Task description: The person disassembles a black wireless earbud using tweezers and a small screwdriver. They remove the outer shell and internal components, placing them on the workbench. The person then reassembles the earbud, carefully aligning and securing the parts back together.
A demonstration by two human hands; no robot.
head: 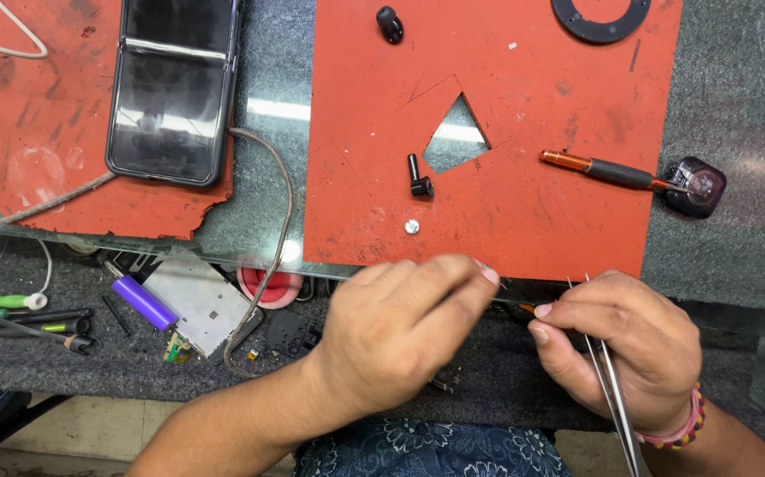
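Tweezers sit pinched in my right hand; my left hand curls, fingertips hidden, below the red mat on grey speckled bench.

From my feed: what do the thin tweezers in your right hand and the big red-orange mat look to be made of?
The thin silver tweezers in the right hand look like bare polished metal, probably steel: they show bright grey glints along narrow, flat arms. The red-orange mat looks like matte rubber or silicone sheet: dull surface, scuffs, cut marks and a triangular cut-out. Neither is certain from sight alone.
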